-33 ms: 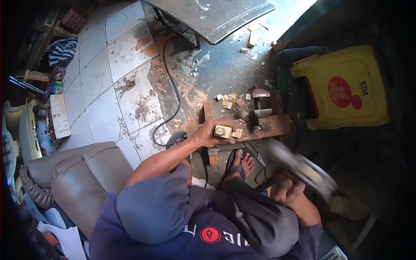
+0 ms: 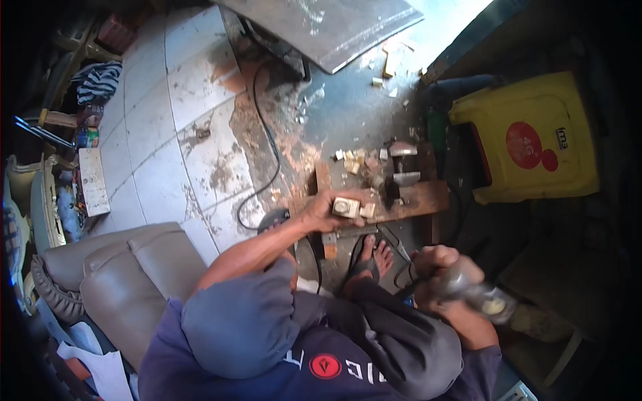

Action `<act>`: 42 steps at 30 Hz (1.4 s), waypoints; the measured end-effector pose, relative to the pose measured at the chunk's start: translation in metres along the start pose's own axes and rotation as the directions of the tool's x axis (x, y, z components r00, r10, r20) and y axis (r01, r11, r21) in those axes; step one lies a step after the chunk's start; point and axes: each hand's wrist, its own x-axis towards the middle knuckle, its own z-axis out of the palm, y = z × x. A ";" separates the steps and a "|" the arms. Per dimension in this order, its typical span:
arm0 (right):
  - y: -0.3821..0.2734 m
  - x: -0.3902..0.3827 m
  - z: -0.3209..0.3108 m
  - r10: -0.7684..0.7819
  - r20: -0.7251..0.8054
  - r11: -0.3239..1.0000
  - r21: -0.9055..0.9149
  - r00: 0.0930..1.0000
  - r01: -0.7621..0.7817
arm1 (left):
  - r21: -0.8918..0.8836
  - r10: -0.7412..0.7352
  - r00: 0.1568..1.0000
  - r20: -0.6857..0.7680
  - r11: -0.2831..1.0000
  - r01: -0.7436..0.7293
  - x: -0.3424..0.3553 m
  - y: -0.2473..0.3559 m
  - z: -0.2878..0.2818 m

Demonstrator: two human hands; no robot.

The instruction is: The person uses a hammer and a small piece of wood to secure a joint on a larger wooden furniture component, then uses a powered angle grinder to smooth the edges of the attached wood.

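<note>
My left hand (image 2: 328,212) is closed around a small pale wooden block (image 2: 346,207) with a round mark or knob on its upper face. It is held over a rough brown wooden board (image 2: 421,196) lying low on the floor. Against the block's right side is a smaller pale wood piece (image 2: 367,210). At the right, beside my knee, my right hand (image 2: 438,264) is closed on a hammer (image 2: 476,294); motion blurs its grey head, and a pale spot shows on it. Two upright metal-edged pieces (image 2: 405,164) stand at the board's far side.
Pale wood offcuts (image 2: 351,160) lie scattered beyond the board. A black cable (image 2: 273,144) curves over the floor at left. A grey tabletop (image 2: 328,33) is at the far side, a yellow plastic stool (image 2: 535,134) at right, a brown cushioned seat (image 2: 134,281) at left. Pliers-like handles (image 2: 396,242) lie near my foot.
The hammer in my right hand has swung and turned, its head now lower and nearer my wrist. My left hand and the block have barely moved.
</note>
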 end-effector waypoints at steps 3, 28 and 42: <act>0.010 -0.033 0.015 0.456 0.362 0.855 -0.434 0.813 -0.286 | -0.107 -0.043 0.999 0.006 0.993 0.044 -0.003 -0.004 0.011; 0.017 -0.027 0.016 0.758 -0.192 0.649 0.309 0.623 -0.695 | -0.155 -0.380 0.894 -0.236 0.923 0.351 -0.016 0.064 0.003; 0.047 -0.080 0.032 0.871 -0.485 0.212 0.234 0.075 -0.949 | -0.189 -0.411 0.868 -0.278 0.910 0.370 -0.028 0.075 -0.005</act>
